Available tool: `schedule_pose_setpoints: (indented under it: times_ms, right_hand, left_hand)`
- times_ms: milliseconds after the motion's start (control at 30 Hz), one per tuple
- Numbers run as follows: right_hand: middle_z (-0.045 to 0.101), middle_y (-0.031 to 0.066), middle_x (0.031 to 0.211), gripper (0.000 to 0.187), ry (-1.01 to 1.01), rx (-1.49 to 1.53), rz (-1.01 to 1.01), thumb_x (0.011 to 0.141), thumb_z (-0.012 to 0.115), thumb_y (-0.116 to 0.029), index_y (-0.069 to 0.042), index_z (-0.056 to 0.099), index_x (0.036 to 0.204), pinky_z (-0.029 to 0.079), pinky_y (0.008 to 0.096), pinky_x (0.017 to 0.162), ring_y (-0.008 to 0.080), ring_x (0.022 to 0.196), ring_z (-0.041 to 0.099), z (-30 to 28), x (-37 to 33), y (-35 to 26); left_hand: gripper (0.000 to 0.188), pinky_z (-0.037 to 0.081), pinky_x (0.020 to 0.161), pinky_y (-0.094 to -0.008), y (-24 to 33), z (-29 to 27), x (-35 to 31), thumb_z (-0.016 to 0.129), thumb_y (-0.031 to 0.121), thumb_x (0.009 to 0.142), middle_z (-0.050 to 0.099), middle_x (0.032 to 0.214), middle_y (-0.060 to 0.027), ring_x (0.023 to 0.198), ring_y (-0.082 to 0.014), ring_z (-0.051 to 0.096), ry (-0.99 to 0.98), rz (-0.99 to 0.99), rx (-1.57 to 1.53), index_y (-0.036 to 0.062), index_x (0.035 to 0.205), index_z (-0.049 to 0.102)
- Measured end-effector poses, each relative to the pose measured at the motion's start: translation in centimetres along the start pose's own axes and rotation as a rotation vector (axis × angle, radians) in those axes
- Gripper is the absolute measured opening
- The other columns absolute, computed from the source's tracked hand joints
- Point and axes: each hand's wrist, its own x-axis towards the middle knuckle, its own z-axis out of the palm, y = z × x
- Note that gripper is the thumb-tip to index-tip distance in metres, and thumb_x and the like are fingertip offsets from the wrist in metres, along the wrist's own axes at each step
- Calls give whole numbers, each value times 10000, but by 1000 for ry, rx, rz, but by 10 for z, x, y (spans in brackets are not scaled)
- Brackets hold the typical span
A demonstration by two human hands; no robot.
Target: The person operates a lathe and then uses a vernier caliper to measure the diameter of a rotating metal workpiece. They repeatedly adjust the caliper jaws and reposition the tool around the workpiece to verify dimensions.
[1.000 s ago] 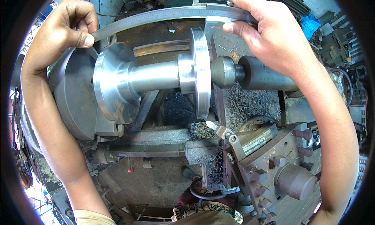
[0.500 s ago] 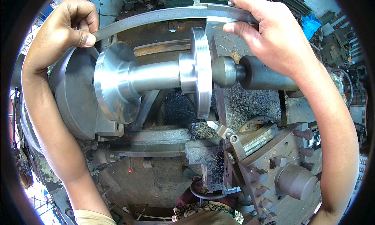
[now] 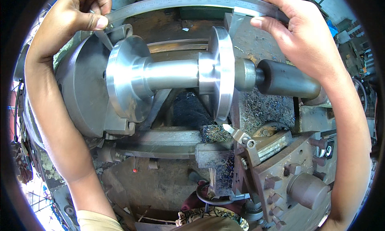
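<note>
A: Two hands up top, both on the same long steel caliper (image 3: 180, 0) that runs across the far side of the lathe.

B: Left hand (image 3: 74, 16)?

A: Thumb and fingers pinched on the caliper's left end, just above the chuck (image 3: 82, 90). The fixed jaw hangs down from there, behind the workpiece's left flange (image 3: 120, 76).

B: Right hand (image 3: 298, 34)?

A: Wrapped over the caliper's right end, w/ the thumb pressed under the beam. Looks like it's on the sliding jaw, but the hand covers that bit, so not sure.

B: And the workpiece?

A: Bright turned steel part (image 3: 170, 74), lying level: left flange against the chuck, narrow shaft in the middle, thin big disc (image 3: 222, 72) on the right. A dark tailstock barrel (image 3: 286, 78) meets the right end through a short grey centre piece (image 3: 244, 74).

B: Caliper touching the part?

A: Beam sits above and behind it, approx. spanning flange to disc. Contact at the jaws can't be made out.

B: Anything nearer the near edge of the lathe?

A: Tool post (image 3: 286, 167) w/ square-head bolts at the near right, its cutting tip (image 3: 229, 128) just under the disc's rim. Swarf (image 3: 262, 108) lies on the bed below the barrel.
</note>
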Motion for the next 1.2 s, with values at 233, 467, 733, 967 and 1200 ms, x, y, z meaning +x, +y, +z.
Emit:
schedule_pose_setpoints:
  times_ms: [233, 467, 733, 967, 1200]
  right_hand:
    - [671, 205, 754, 218, 44, -165, 34, 853, 752, 7, 13, 542, 909, 489, 364, 572, 354, 630, 659, 2, -1, -18]
    - [676, 199, 904, 305, 68, -245, -55, 892, 776, -139, 5, 607, 1102, 527, 397, 773, 381, 825, 650, 18, -11, 15]
    - [667, 212, 909, 320, -84, -199, 19, 896, 773, -144, 18, 601, 1112, 524, 384, 786, 388, 822, 631, 17, -19, 34]
    - [669, 217, 888, 300, 20, -242, -44, 901, 762, -166, 29, 593, 1054, 523, 421, 750, 423, 821, 636, 15, -9, 11]
    - [674, 225, 772, 197, 15, -45, -109, 861, 744, -35, 20, 557, 886, 517, 409, 611, 418, 714, 685, 2, 0, 17]
  left_hand:
    - [310, 418, 743, -265, 1, 1, -1, 797, 260, 699, 544, 791, 17, 784, -110, 516, 72, 90, 74, 51, 828, 608]
    - [278, 399, 708, -270, 8, 6, 2, 791, 223, 667, 535, 768, 24, 749, -102, 488, -63, 77, 99, 54, 789, 607]
    - [242, 391, 650, -252, 17, 14, 2, 787, 135, 634, 520, 685, 42, 674, -74, 484, -156, 4, -7, 38, 783, 623]
    - [256, 412, 724, -253, 19, 15, -3, 782, 144, 658, 564, 795, 22, 776, -99, 518, 14, 51, -20, 38, 833, 628]
    - [310, 406, 774, -251, -8, 0, 0, 791, 228, 708, 524, 851, 25, 837, -102, 505, 60, 86, 30, 54, 861, 584]
